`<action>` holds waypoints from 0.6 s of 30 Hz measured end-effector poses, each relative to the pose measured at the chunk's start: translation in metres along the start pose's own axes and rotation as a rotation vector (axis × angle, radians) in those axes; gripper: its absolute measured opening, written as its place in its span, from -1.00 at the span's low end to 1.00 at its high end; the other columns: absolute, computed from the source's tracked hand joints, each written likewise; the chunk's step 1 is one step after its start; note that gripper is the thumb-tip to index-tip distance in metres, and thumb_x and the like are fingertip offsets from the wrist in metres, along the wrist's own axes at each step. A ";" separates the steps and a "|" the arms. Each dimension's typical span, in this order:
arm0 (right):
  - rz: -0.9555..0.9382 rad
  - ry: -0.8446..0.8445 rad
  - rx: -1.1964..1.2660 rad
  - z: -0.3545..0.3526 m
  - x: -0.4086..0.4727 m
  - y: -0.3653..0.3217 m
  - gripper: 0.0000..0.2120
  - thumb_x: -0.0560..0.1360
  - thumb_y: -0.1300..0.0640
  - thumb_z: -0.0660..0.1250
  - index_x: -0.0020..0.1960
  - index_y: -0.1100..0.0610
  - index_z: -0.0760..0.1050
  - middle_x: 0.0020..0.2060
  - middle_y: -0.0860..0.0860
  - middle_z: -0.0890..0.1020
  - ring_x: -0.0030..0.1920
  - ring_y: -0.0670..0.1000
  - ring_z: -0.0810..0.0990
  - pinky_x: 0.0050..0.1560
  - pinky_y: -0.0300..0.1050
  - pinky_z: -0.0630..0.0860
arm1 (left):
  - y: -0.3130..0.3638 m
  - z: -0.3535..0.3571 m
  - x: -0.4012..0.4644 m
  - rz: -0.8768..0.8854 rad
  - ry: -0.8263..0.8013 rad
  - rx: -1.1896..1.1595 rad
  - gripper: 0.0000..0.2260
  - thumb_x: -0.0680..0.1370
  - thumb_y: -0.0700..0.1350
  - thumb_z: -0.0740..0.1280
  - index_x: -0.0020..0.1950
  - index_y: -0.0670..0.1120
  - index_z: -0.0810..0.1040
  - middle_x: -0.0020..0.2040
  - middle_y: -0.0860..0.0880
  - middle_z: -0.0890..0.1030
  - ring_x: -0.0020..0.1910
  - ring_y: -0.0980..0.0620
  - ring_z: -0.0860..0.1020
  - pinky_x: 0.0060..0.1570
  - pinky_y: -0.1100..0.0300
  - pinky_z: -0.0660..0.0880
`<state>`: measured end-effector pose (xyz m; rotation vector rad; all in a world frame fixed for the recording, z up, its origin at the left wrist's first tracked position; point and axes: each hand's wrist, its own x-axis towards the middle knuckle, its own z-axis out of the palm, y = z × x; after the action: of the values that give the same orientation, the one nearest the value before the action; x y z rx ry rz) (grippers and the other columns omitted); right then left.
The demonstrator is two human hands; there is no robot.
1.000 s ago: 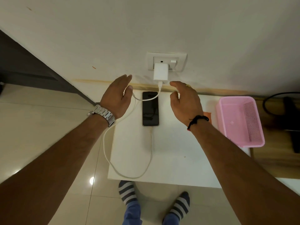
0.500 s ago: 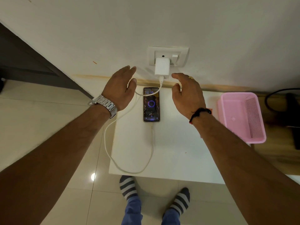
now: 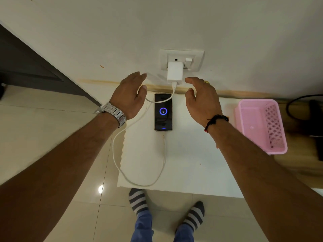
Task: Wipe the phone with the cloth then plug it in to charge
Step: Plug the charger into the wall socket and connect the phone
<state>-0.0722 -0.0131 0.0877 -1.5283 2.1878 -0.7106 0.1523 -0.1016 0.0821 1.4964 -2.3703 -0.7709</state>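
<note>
The phone (image 3: 163, 117) lies face up on the white table (image 3: 188, 163), its screen lit with a blue ring. A white cable (image 3: 120, 165) runs from the phone's near end, loops over the table's left edge and goes up across the phone's top to the white charger (image 3: 174, 71) in the wall socket (image 3: 198, 57). My left hand (image 3: 130, 95) hovers left of the phone and my right hand (image 3: 203, 98) hovers right of it, both with fingers apart and holding nothing. A small orange patch (image 3: 228, 114), perhaps the cloth, shows beside my right wrist.
A pink plastic basket (image 3: 279, 147) stands at the table's right end. Dark cables and a dark object (image 3: 314, 109) lie on the wooden surface further right. My striped-socked feet (image 3: 139, 201) stand on the tiled floor below the table's front edge.
The phone's screen went from dark to lit with a blue ring. Both hands stayed spread on either side of the phone, drifting slightly up toward the wall.
</note>
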 end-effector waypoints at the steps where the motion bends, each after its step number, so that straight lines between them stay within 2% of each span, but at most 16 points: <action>1: -0.002 -0.001 -0.001 0.000 0.000 0.000 -0.62 0.59 0.15 0.16 0.39 0.05 0.45 0.26 -0.02 0.57 0.28 0.02 0.49 0.31 -0.11 0.40 | 0.000 0.001 0.000 0.001 0.001 0.000 -0.58 0.71 -0.14 0.18 0.59 -0.13 0.34 0.59 -0.20 0.34 0.60 -0.15 0.25 0.55 0.07 0.11; 7: -0.010 -0.009 -0.001 0.000 0.000 -0.002 -0.63 0.60 0.15 0.15 0.39 0.06 0.45 0.25 -0.01 0.58 0.26 0.02 0.50 0.32 -0.06 0.44 | -0.006 0.004 -0.001 -0.002 0.000 0.001 -0.58 0.71 -0.15 0.18 0.59 -0.12 0.34 0.59 -0.19 0.34 0.60 -0.16 0.25 0.56 0.01 0.13; 13: -0.011 -0.018 0.009 0.000 0.002 -0.003 -0.63 0.61 0.15 0.15 0.40 0.07 0.44 0.28 -0.01 0.57 0.30 0.02 0.49 0.34 -0.06 0.44 | -0.010 0.006 -0.001 -0.010 -0.001 -0.011 -0.57 0.70 -0.17 0.18 0.59 -0.11 0.34 0.59 -0.18 0.34 0.60 -0.15 0.24 0.55 0.05 0.11; 18: 0.004 -0.020 0.043 0.003 0.002 -0.003 -0.64 0.60 0.14 0.16 0.38 0.06 0.45 0.27 -0.03 0.58 0.27 -0.01 0.50 0.31 -0.09 0.45 | -0.013 0.005 0.001 -0.017 -0.026 -0.023 -0.54 0.64 -0.27 0.20 0.56 -0.14 0.38 0.57 -0.19 0.38 0.56 -0.17 0.30 0.54 0.00 0.23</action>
<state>-0.0694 -0.0160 0.0871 -1.5026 2.1463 -0.7337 0.1595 -0.1050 0.0709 1.5083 -2.3618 -0.8239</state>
